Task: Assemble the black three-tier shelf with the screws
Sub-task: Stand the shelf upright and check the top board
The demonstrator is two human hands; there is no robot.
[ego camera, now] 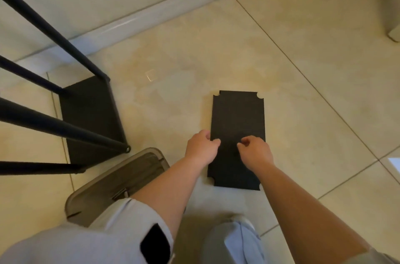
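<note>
Presently both hands, left hand and right hand, curl over the loose shelf board, grip unclear; lifting it toward the frame to their left seems next.

A flat black rectangular shelf board with notched corners is showing a matt, faintly grainy face. It is lying on a floor of glossy, smooth beige tiles that are catching soft reflections. The black round poles of the part-built shelf frame are looking like smooth painted metal with a dull sheen. A taupe plastic stool is appearing smooth and matt. Pale grey clothing is looking like soft woven cloth.
</note>
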